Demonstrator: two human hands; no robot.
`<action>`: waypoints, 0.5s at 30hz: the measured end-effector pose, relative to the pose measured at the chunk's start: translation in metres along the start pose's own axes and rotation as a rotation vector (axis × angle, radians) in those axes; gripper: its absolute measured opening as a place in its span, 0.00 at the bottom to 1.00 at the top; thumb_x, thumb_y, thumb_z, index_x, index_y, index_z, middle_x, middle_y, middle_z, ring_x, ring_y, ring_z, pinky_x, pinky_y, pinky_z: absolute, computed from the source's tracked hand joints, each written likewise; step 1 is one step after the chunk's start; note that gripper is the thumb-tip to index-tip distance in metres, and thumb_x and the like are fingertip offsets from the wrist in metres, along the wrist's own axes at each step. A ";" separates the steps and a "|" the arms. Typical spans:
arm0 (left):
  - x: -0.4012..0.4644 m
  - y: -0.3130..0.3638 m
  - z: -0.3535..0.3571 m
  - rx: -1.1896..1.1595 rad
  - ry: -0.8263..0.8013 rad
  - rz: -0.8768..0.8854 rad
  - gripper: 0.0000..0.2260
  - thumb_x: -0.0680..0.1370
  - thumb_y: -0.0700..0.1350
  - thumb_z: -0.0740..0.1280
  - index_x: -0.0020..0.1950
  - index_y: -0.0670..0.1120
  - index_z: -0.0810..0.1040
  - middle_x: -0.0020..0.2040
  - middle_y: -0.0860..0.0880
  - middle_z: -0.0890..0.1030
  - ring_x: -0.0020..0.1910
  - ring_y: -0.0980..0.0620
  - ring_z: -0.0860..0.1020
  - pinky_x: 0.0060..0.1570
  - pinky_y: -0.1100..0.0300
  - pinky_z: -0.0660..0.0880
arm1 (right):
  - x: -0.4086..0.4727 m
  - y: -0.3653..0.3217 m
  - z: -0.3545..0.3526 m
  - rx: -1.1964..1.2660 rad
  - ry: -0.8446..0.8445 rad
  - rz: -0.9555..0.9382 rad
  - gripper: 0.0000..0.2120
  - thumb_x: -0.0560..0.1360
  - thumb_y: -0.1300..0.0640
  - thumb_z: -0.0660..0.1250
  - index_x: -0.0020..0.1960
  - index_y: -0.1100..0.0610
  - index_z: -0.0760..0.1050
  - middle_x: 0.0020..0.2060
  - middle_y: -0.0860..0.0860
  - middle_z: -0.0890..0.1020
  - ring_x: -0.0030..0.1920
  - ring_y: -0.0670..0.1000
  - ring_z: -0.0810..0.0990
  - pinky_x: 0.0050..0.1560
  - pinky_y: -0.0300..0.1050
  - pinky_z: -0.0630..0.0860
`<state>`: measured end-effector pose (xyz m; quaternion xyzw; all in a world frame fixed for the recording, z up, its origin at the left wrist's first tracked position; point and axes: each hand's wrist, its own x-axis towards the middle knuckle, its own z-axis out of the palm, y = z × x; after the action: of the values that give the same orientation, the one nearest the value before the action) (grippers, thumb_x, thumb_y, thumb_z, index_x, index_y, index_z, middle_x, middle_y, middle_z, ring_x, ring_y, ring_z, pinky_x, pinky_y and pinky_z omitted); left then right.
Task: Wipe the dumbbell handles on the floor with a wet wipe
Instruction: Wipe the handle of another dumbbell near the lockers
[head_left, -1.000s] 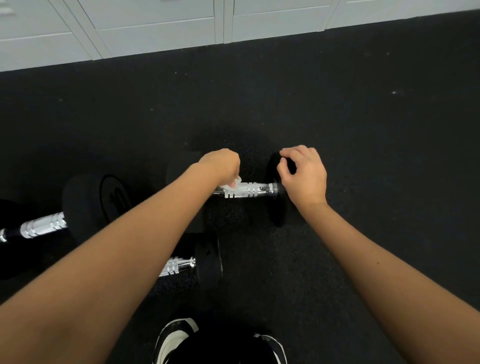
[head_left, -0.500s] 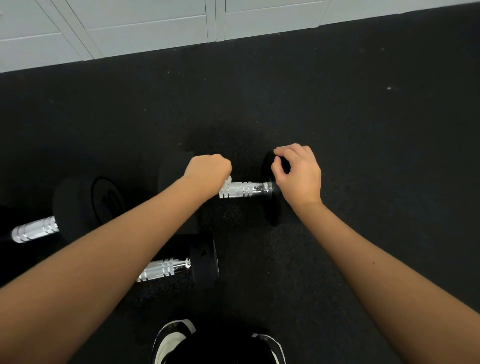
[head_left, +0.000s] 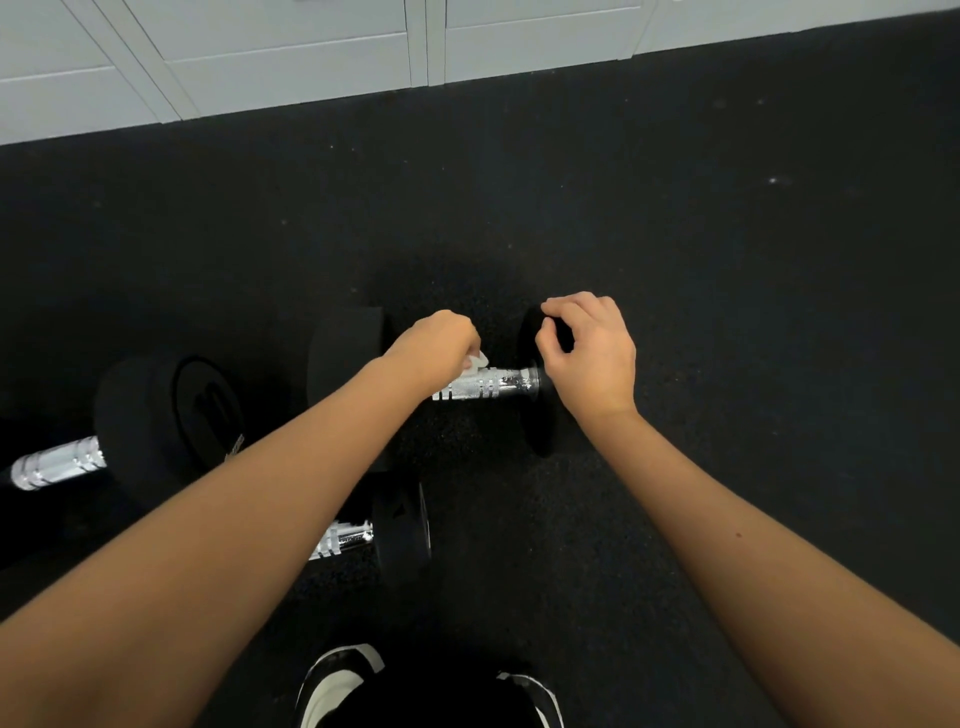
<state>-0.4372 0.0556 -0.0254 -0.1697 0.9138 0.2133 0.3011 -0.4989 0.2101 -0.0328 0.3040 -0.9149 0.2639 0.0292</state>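
Observation:
A black dumbbell lies on the floor with its chrome handle (head_left: 493, 385) running left to right. My left hand (head_left: 434, 345) grips a white wet wipe (head_left: 477, 359) around the left part of that handle. My right hand (head_left: 592, 351) holds the top edge of the dumbbell's right black head (head_left: 540, 426) with curled fingers and thumb. The left head (head_left: 345, 353) stands behind my left forearm. Two more dumbbells lie nearby: one with a chrome handle (head_left: 60, 462) at the far left, one with a handle (head_left: 345, 540) partly under my left forearm.
The floor (head_left: 727, 260) is black speckled rubber. White cabinet fronts (head_left: 291, 52) line the far edge. My black and white shoes (head_left: 337, 686) show at the bottom of the frame.
My left hand slid left along the handle, then back right a little; a corner of the white wipe shows again. My right hand kept its hold on the right head.

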 end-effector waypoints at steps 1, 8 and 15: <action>0.000 -0.001 0.001 -0.006 0.012 0.010 0.13 0.78 0.39 0.62 0.63 0.45 0.76 0.59 0.41 0.76 0.54 0.42 0.77 0.50 0.54 0.74 | 0.001 0.000 0.000 -0.001 -0.001 -0.002 0.08 0.73 0.59 0.65 0.49 0.58 0.81 0.45 0.50 0.82 0.46 0.51 0.77 0.43 0.38 0.71; 0.006 -0.005 -0.004 -0.016 -0.006 -0.040 0.11 0.77 0.39 0.64 0.59 0.42 0.79 0.56 0.41 0.78 0.53 0.42 0.77 0.51 0.53 0.75 | 0.000 0.001 0.001 0.003 0.005 0.005 0.08 0.73 0.59 0.65 0.49 0.58 0.81 0.45 0.50 0.82 0.46 0.51 0.77 0.43 0.38 0.70; 0.003 -0.003 0.000 -0.028 -0.014 -0.034 0.14 0.79 0.40 0.62 0.64 0.45 0.75 0.61 0.41 0.74 0.57 0.41 0.76 0.53 0.53 0.74 | 0.000 0.001 0.001 0.013 0.008 0.003 0.08 0.73 0.59 0.65 0.48 0.58 0.80 0.45 0.50 0.82 0.46 0.52 0.77 0.43 0.41 0.72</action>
<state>-0.4383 0.0528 -0.0284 -0.1880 0.9055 0.2222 0.3089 -0.4996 0.2100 -0.0344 0.3017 -0.9135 0.2712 0.0304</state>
